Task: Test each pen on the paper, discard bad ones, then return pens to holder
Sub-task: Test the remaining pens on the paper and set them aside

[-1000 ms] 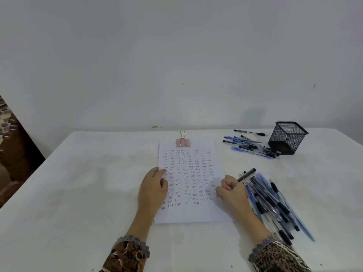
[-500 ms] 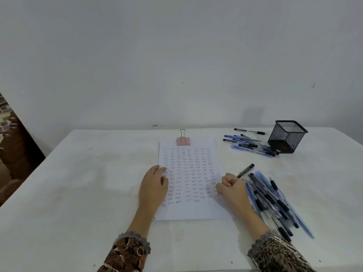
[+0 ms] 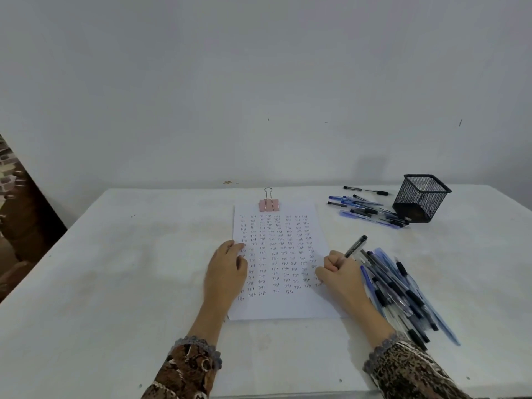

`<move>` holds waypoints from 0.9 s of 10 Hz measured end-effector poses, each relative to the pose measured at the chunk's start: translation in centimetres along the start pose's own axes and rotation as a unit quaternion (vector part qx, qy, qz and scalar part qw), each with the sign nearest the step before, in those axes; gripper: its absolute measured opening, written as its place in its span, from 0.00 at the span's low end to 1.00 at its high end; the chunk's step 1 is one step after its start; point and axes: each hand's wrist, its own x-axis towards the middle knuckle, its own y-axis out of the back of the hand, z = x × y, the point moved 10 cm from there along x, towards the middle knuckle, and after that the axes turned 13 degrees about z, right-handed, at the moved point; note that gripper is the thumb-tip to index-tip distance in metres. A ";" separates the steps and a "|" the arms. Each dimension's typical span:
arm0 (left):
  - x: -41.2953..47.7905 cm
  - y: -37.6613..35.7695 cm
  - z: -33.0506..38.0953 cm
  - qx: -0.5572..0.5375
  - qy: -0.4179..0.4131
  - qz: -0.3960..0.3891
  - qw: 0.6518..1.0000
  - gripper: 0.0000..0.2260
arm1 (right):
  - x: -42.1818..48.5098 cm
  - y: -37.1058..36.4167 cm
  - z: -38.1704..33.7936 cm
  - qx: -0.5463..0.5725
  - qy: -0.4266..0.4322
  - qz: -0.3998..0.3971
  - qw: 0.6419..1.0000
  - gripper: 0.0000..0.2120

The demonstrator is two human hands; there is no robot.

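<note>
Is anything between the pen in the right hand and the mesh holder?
Only the far row of pens, lying flat against the left base of the mesh holder. The pen in the right hand would likely clear them if lifted; nothing covers the holder's opening.

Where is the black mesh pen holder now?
In the head view, the black mesh pen holder sits far right on the white table, just right of a small cluster of blue and black pens.

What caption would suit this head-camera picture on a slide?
Right hand grips a black pen over the clipped white paper sheet; left hand rests flat on it.
</note>
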 end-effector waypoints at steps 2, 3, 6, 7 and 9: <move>-0.1 -0.1 -0.2 -0.006 0.004 -0.006 1.000 0.16 | 0.1 0.6 0.4 0.005 -0.008 0.024 1.000 0.22; -0.1 -0.1 -0.2 -0.006 0.006 -0.007 1.000 0.16 | 0.3 0.2 0.2 -0.016 0.003 0.004 1.000 0.21; -0.1 -0.1 0.1 0.001 0.007 -0.015 1.000 0.16 | -0.1 0.2 -0.5 -0.026 0.040 0.009 0.999 0.22; -0.2 0.1 0.2 0.002 0.008 -0.016 1.000 0.16 | 0.2 0.9 0.7 0.028 -0.015 0.030 0.999 0.23; -0.4 0.3 0.5 0.007 0.008 -0.024 1.000 0.18 | 1.2 1.8 1.5 0.102 -0.124 0.053 0.986 0.23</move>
